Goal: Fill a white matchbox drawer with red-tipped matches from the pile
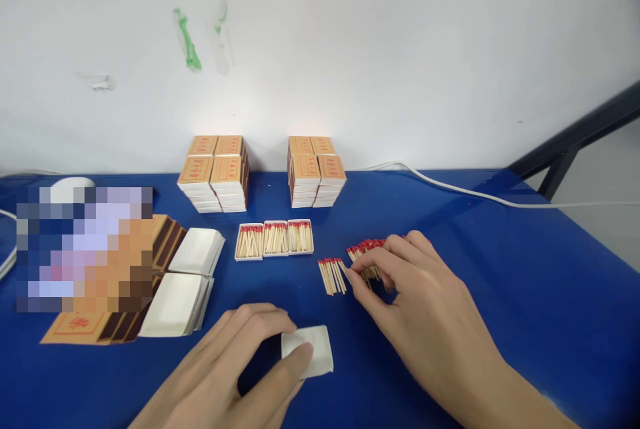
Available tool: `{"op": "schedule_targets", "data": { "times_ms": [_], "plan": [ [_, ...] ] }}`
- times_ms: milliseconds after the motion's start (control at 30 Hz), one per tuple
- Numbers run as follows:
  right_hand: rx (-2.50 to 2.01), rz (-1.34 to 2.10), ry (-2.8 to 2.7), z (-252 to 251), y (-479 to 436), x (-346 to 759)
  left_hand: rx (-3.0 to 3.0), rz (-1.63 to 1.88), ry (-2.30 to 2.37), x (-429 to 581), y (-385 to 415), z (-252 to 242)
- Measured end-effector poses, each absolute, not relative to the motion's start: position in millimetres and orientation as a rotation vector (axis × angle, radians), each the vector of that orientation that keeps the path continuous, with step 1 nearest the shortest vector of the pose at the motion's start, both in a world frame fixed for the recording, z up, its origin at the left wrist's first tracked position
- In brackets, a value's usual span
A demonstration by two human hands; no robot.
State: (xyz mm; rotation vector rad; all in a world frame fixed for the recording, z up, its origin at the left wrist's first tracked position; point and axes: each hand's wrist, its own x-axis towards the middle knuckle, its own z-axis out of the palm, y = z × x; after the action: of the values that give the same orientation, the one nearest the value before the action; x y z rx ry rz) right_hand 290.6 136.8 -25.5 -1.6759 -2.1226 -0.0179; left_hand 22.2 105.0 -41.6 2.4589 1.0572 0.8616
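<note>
My left hand (245, 362) grips an empty-looking white matchbox tray (320, 346) at the front middle, thumb on its inside and fingers along its far left edge. Off to the right, my right hand (420, 302) is closed in a pinch at a match (343, 266), at the right end of a short row of matches (329, 276) lying on the table. Under and behind those fingers spreads a larger pile of red-headed matches (367, 247), partly hidden. Three white trays filled with matches (275, 238) stand side by side farther back.
Two blocks of stacked matchboxes (229, 169) (316, 166) stand near the wall. Stacked white trays (170, 302) and flattened orange-brown sleeves (75, 328) lie at left, beside a blurred patch. A white cable (450, 190) crosses the blue table's (525, 269) back right.
</note>
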Motion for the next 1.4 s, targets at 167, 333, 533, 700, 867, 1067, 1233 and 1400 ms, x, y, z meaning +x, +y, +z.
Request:
{"op": "schedule_targets", "data": {
  "times_ms": [167,333,533,700,867,1067,1233,1400],
  "plan": [
    [-1.661,0.038,-2.113,-25.0,136.9,287.6,2.519,0.747,1.022,18.5,105.2,-42.6],
    [-1.648,0.108,-2.103,-22.8,134.8,285.4,2.543,0.754,1.036,19.8,106.4,-45.8],
    [-1.673,-0.125,-2.096,-24.0,136.4,291.2,2.548,0.768,1.05,20.9,106.7,-43.8],
    [-1.638,-0.256,-2.135,-24.8,138.5,292.7,2.553,0.784,1.039,21.4,106.8,-42.2],
    [-1.581,-0.329,-2.171,-24.1,136.7,290.6,2.547,0.808,1.053,21.7,105.7,-43.9],
    [-1.586,-0.343,-2.192,-22.8,134.5,288.9,2.575,0.776,1.021,21.0,106.3,-42.4],
    [-1.608,-0.295,-2.153,-23.7,134.3,289.4,2.528,0.781,1.075,21.0,104.7,-43.9],
    [-1.633,-0.209,-2.12,-26.5,135.4,289.2,2.544,0.822,1.026,20.7,105.7,-48.0]
  ]
}}
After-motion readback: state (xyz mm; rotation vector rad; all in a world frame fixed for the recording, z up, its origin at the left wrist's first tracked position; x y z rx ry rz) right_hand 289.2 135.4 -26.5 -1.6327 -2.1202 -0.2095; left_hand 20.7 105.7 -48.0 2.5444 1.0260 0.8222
